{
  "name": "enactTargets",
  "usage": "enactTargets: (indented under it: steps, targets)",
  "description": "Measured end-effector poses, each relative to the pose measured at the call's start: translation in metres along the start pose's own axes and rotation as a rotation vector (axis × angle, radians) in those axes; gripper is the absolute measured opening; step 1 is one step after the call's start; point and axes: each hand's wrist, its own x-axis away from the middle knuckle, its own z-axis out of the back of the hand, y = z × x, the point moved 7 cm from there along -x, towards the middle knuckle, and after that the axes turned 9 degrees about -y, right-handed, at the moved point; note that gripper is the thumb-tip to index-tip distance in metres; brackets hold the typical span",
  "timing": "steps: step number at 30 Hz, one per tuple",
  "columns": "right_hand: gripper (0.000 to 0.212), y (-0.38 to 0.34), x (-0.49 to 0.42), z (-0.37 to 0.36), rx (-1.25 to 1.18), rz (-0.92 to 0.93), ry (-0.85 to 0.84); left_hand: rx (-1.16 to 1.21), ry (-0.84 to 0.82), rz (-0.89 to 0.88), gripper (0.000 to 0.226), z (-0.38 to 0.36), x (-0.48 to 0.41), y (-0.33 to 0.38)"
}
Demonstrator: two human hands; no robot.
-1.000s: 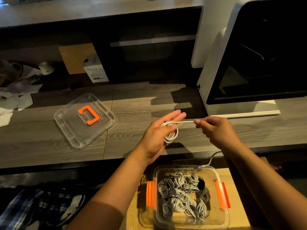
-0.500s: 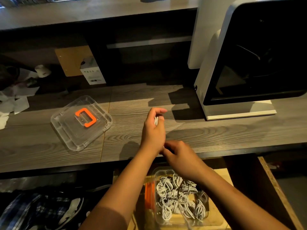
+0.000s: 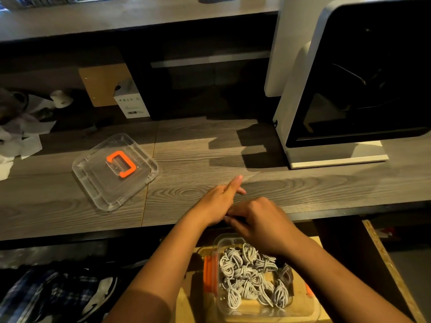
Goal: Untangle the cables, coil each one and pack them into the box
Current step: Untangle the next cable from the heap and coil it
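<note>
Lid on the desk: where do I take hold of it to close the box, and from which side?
Take the lid by its orange handle, coming straight down from above. The lid lies flat on the desk, top up, and the handle seems folded into the middle recess, so a fingertip probably has to hook it up first.

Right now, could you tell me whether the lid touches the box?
Apart. The head view shows the lid on the desk and the box lower down, beyond its front edge.
</note>
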Motion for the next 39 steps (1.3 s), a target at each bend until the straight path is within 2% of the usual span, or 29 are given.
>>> enactTargets:
  steps: [2, 6, 9, 12, 16, 18, 23, 25, 27, 29, 31, 34, 35, 37, 39]
  targets:
    - [0.013, 0.002, 0.001, 0.006, -0.085, -0.008, 0.066, 0.063, -0.073, -0.002, 0.078, -0.004, 0.009, 0.0]
    - [0.015, 0.019, 0.0, 0.017, -0.272, -0.087, 0.123, 0.16, -0.149, -0.015, 0.072, -0.013, 0.025, 0.003]
    - [0.007, 0.021, -0.001, 0.02, -0.329, -0.051, 0.046, 0.466, -0.226, -0.023, 0.084, -0.021, 0.031, 0.004]
    - [0.006, 0.017, 0.001, 0.022, -0.452, -0.013, 0.027, 0.724, -0.353, -0.059, 0.074, -0.027, 0.033, 0.013]
    - [0.008, 0.009, 0.003, 0.024, -0.472, 0.03, 0.043, 0.771, -0.45, -0.073, 0.069, -0.029, 0.034, 0.021]
    - [0.002, 0.01, 0.003, 0.027, -0.439, 0.024, 0.05, 0.802, -0.469, -0.086, 0.067, -0.03, 0.034, 0.023]
    - [0.004, 0.017, 0.004, 0.039, -0.496, 0.025, 0.077, 0.843, -0.507, -0.221, 0.073, -0.026, 0.034, 0.031]
    - [0.009, 0.024, 0.006, 0.049, -0.531, 0.026, 0.12, 0.746, -0.425, -0.206, 0.062, -0.018, 0.035, 0.028]
    - [0.011, 0.033, 0.009, 0.059, -0.562, 0.012, 0.197, 0.516, -0.256, -0.18, 0.032, -0.01, 0.032, 0.024]
    - [0.007, 0.039, 0.008, 0.06, -0.59, -0.01, 0.28, 0.441, -0.132, -0.238, 0.014, -0.008, 0.03, 0.032]
    - [0.006, 0.039, 0.006, 0.053, -0.651, -0.019, 0.348, 0.323, 0.03, -0.31, 0.004, -0.006, 0.032, 0.042]
    - [0.014, 0.042, 0.005, 0.048, -0.724, -0.039, 0.344, 0.08, 0.201, -0.359, 0.013, -0.002, 0.035, 0.046]
    - [0.02, 0.044, 0.005, 0.049, -0.623, -0.046, 0.285, -0.069, 0.222, -0.339, 0.016, -0.001, 0.035, 0.045]
    - [0.024, 0.048, 0.003, 0.048, -0.271, -0.052, 0.159, -0.432, 0.216, -0.246, 0.018, -0.002, 0.032, 0.036]
    - [0.022, 0.051, 0.004, 0.051, -0.057, -0.016, 0.149, -0.64, 0.173, -0.197, 0.013, -0.004, 0.03, 0.029]
